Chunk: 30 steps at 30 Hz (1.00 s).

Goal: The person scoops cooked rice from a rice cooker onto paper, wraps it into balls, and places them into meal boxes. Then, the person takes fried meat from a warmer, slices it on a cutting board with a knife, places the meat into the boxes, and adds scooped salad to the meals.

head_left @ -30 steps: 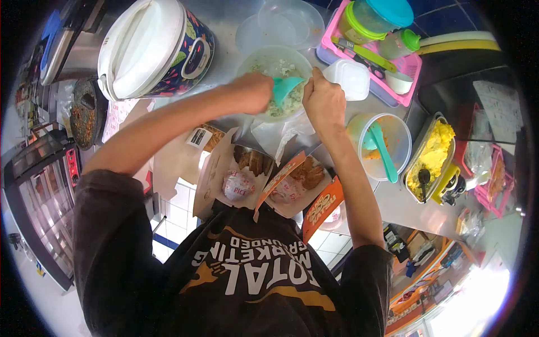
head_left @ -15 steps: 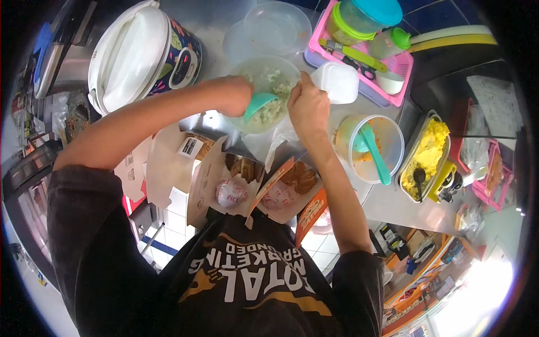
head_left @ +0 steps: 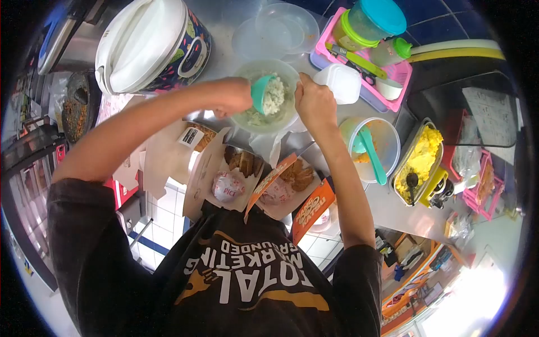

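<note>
My left hand (head_left: 233, 96) is closed on the handle of a turquoise scoop (head_left: 259, 93). The scoop is tilted over a translucent bowl (head_left: 251, 70), with a clump of white rice (head_left: 274, 96) at its mouth. More rice lies in the bowl. On the bowl's right rim, my right hand (head_left: 315, 104) is closed with bent fingers. Nearer my body stand two open cartons, each with fried food and a paper-wrapped bundle; one bundle (head_left: 227, 185) is in the left carton (head_left: 250, 194), the other (head_left: 274, 192) in the right carton (head_left: 283, 212).
A large white-lidded container (head_left: 140, 48) stands at upper left. Clear lids (head_left: 286, 28) lie behind the bowl. To the right are a white tub (head_left: 339, 84), a pink basket (head_left: 401, 84), a round tub (head_left: 387, 140) with a turquoise spoon, and a tray of yellow food (head_left: 424, 154).
The scoop has risen from low in the bowl and now shows a clump of rice. My right hand stays at the bowl's rim. The whole view has shifted slightly.
</note>
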### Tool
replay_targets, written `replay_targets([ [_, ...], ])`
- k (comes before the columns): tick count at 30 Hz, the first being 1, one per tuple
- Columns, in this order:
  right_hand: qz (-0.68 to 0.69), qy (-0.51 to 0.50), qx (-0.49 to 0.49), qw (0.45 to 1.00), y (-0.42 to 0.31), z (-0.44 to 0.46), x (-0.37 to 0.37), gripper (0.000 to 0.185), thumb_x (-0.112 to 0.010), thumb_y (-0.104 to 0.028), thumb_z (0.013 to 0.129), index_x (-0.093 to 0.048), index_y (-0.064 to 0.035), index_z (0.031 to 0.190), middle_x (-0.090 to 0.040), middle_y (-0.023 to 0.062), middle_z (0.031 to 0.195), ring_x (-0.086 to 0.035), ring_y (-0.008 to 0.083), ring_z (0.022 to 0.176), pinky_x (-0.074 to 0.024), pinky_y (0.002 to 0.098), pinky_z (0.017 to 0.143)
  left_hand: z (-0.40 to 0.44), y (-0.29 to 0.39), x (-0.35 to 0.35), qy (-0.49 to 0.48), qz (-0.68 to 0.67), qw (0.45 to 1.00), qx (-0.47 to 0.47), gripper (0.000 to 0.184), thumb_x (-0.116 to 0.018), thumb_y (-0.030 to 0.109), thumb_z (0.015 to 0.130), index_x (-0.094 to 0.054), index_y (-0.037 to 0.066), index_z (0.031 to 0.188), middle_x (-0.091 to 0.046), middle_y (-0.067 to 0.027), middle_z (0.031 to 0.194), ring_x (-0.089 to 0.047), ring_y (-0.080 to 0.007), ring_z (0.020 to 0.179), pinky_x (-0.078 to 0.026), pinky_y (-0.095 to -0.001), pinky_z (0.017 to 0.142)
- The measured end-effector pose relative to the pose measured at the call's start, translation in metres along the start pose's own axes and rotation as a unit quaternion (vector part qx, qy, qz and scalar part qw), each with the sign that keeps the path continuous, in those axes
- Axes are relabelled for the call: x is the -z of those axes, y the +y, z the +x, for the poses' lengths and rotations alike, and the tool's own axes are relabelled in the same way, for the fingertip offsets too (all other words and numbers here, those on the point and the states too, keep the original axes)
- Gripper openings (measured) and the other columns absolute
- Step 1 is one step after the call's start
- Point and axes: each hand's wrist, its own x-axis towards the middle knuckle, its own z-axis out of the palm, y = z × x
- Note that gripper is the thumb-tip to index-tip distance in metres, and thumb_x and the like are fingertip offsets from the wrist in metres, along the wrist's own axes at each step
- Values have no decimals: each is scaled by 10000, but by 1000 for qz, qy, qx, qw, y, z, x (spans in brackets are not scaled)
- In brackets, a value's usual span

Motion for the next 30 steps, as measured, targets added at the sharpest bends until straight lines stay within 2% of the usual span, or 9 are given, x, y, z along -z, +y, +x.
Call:
replay_targets([
  [5, 20, -1, 10, 1000, -2, 1, -7, 255, -589, -143, 933, -677, -47, 1152, -656, 284, 721, -669, 472, 707, -543, 553, 687, 48, -16, -3, -34, 150, 988, 1, 196, -505, 76, 846, -573, -96, 780, -559, -163, 602, -546, -243, 452, -419, -405, 385],
  [7, 28, -19, 23, 999, -3, 2, -5, 197, -553, -100, 903, -635, -9, 1058, -660, 279, 698, -682, 471, 699, -553, 540, 634, 33, -1, -7, 25, -207, 978, 8, 174, -548, 56, 829, -612, -88, 757, -536, -185, 610, -535, -298, 500, -400, -426, 444],
  [8, 29, -19, 21, 999, -2, 2, -5, 197, -553, -100, 903, -635, -9, 1058, -660, 279, 698, -682, 471, 699, -553, 540, 634, 33, 3, -11, 23, -205, 979, 8, 174, -548, 56, 829, -612, -88, 757, -536, -185, 610, -535, -298, 500, -400, -426, 444],
  [11, 44, -10, 33, 998, -1, 0, -6, 189, -557, -85, 893, -631, -2, 1045, -657, 281, 694, -678, 474, 689, -549, 548, 629, 39, 5, -19, 46, -72, 996, 33, 210, -547, 82, 857, -628, -106, 813, -583, -219, 667, -589, -326, 546, -455, -471, 483],
  [15, 2, 2, 29, 1000, 1, 5, -3, 198, -564, -121, 919, -645, -27, 1073, -660, 261, 689, -679, 455, 671, -556, 532, 627, 26, -10, 12, 114, 103, 982, -114, 288, -542, 183, 974, -651, -81, 942, -667, -236, 730, -678, -343, 617, -524, -479, 558],
  [17, -11, -2, 29, 1000, 1, 5, -3, 233, -563, -166, 954, -660, -50, 1131, -658, 259, 691, -674, 456, 671, -557, 533, 638, 28, -9, 34, 148, 351, 897, -224, 210, -597, 140, 896, -715, -25, 951, -715, -206, 816, -724, -354, 750, -564, -480, 635],
  [20, -40, -22, 38, 998, -5, 7, -1, 228, -562, -162, 952, -652, -57, 1134, -658, 255, 684, -679, 449, 673, -563, 527, 629, 26, 10, 35, 169, 506, 822, -199, 203, -658, 121, 794, -780, 109, 956, -743, -159, 896, -739, -318, 845, -592, -454, 709],
  [23, -54, -18, 41, 998, -7, 3, -2, 163, -577, -100, 883, -619, -31, 1025, -687, 201, 685, -717, 383, 663, -578, 475, 575, 25, 18, 31, 152, 566, 793, -166, 180, -649, 150, 800, -780, 131, 923, -746, -131, 921, -743, -277, 856, -602, -435, 710],
  [30, 13, -3, -63, 998, -13, 4, -15, 245, -557, -179, 959, -648, -47, 1144, -678, 263, 731, -682, 472, 719, -554, 551, 658, 37, 24, 29, 88, 591, 767, -233, 154, -642, 116, 777, -757, 82, 873, -729, -136, 856, -732, -336, 802, -603, -465, 676],
])
